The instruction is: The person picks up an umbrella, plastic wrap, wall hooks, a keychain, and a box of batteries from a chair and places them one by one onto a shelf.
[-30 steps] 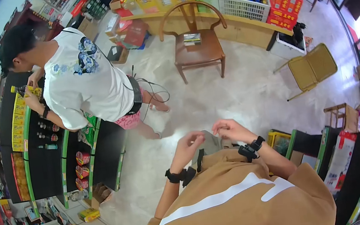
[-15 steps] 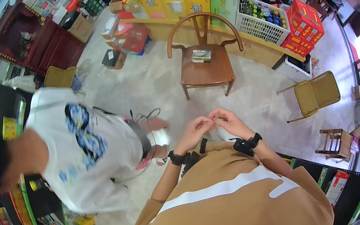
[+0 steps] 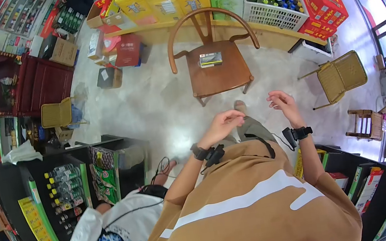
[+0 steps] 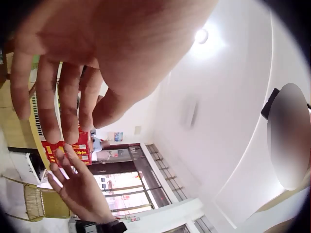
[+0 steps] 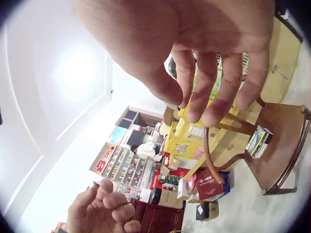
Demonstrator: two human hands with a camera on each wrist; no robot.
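Observation:
My left hand (image 3: 224,126) hangs in front of my waist, its fingers loosely bent and holding nothing. To its right, my right hand (image 3: 284,105) is raised a little, also empty, with relaxed fingers. A gap separates the two hands. Both wrist views show fingers hanging down loosely with nothing between them. Ahead of the hands stands a brown wooden armchair (image 3: 220,74). On its seat lies a small dark-and-white box (image 3: 211,59), out of reach of either hand's fingertips.
Black shelves with bottles (image 3: 65,184) stand at left, beside a person in a white shirt (image 3: 115,237). Yellow cartons (image 3: 165,2) and a white crate (image 3: 276,12) line the counter behind the armchair. A folding chair (image 3: 341,77) and a bamboo stool (image 3: 364,126) stand right.
My hands came together at the fingertips, then moved apart. The person in white went from the left shelves to close beside me at lower left. The head view shifted.

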